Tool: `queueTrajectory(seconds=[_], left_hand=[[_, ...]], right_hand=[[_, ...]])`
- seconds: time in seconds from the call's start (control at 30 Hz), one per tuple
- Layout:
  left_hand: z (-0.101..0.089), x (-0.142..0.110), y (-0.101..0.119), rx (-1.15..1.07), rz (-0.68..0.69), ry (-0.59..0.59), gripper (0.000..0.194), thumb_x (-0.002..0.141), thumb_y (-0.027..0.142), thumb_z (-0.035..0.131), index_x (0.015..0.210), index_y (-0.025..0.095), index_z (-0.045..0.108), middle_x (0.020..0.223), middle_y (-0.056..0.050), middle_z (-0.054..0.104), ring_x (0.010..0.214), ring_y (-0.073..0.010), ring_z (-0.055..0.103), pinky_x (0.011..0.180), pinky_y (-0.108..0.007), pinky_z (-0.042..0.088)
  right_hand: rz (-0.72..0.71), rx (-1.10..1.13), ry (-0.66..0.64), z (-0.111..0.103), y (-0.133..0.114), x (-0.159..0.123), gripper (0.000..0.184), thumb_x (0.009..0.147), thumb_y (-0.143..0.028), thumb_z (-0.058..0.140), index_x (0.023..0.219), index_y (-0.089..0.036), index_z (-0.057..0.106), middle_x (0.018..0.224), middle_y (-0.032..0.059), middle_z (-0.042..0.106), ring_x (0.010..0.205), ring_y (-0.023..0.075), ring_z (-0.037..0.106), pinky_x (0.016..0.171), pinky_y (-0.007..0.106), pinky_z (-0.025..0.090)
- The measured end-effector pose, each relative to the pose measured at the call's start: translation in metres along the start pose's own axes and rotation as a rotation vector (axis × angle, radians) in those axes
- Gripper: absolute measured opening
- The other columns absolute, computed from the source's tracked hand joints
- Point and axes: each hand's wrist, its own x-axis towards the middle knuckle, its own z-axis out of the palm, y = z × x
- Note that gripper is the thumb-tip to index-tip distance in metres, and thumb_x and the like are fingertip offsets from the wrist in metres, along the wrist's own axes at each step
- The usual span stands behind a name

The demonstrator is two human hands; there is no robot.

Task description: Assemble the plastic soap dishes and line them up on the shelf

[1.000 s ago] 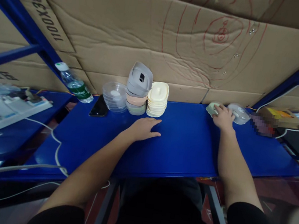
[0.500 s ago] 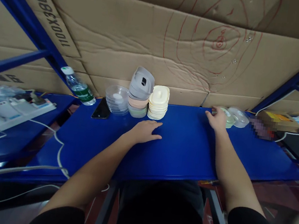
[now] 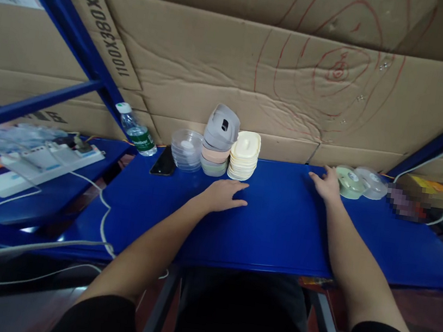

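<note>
My left hand [image 3: 223,195] rests on the blue table with thumb and fingers apart, holding nothing. Just beyond it stands a stack of cream lidded boxes [image 3: 244,157]. Left of those are stacked coloured containers, with a tilted grey one [image 3: 222,127] on top of a pink one [image 3: 215,154] and a grey-green one [image 3: 213,167]. Clear round plastic bowls [image 3: 186,150] are nested beside them. My right hand [image 3: 327,185] is open, its fingers spread, close to the left of a round pale green container [image 3: 350,182]. A clear round container [image 3: 372,184] sits beside that.
A black phone [image 3: 163,162] and a green-labelled water bottle [image 3: 140,135] stand at the left. A power strip [image 3: 45,170] with white cables lies farther left. Cardboard [image 3: 205,48] backs the blue tabletop [image 3: 270,228]; a small box [image 3: 428,189] lies at far right.
The view has turned slightly left, so everything sits farther right in the picture. My right hand now shows more of the green container beside it. The left hand stays nearly still.
</note>
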Motion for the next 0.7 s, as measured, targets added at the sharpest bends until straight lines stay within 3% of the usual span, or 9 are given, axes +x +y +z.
queueTrajectory(seconds=[0.13, 0.2, 0.53, 0.7], left_hand=[[-0.002, 0.0, 0.002, -0.034, -0.019, 0.056, 0.056, 0.094, 0.048, 0.067, 0.143, 0.021, 0.061, 0.134, -0.008, 0.072, 0.105, -0.0226, 0.073, 0.097, -0.035, 0.054], [-0.002, 0.001, 0.003, -0.057, -0.022, 0.094, 0.056, 0.093, 0.046, 0.068, 0.143, 0.021, 0.06, 0.129, -0.007, 0.074, 0.1, -0.0213, 0.073, 0.095, -0.034, 0.055], [0.002, 0.006, -0.004, -0.126, -0.093, 0.448, 0.069, 0.092, 0.039, 0.069, 0.154, 0.019, 0.046, 0.112, -0.006, 0.078, 0.074, -0.0154, 0.069, 0.081, -0.031, 0.056], [-0.004, 0.022, -0.003, -0.229, -0.219, 0.537, 0.066, 0.096, 0.034, 0.062, 0.157, 0.017, 0.043, 0.109, -0.006, 0.078, 0.081, -0.0167, 0.071, 0.08, -0.029, 0.055]], right_hand=[[-0.035, -0.076, -0.106, 0.008, -0.019, -0.013, 0.086, 0.08, -0.059, 0.071, 0.15, -0.012, 0.053, 0.167, 0.0251, 0.032, 0.152, 0.0413, 0.037, 0.12, 0.054, 0.038], [-0.085, -0.112, -0.163, 0.012, -0.028, -0.019, 0.082, 0.081, -0.058, 0.07, 0.149, -0.015, 0.055, 0.168, 0.022, 0.033, 0.155, 0.0395, 0.032, 0.123, 0.054, 0.035], [-0.289, -0.165, -0.321, 0.018, -0.045, -0.03, 0.075, 0.086, -0.058, 0.068, 0.148, -0.019, 0.057, 0.166, 0.0197, 0.037, 0.153, 0.0378, 0.037, 0.122, 0.055, 0.037], [-0.314, -0.25, -0.349, 0.021, -0.045, -0.028, 0.076, 0.087, -0.059, 0.067, 0.148, -0.015, 0.057, 0.165, 0.022, 0.038, 0.151, 0.0397, 0.04, 0.123, 0.054, 0.036]])
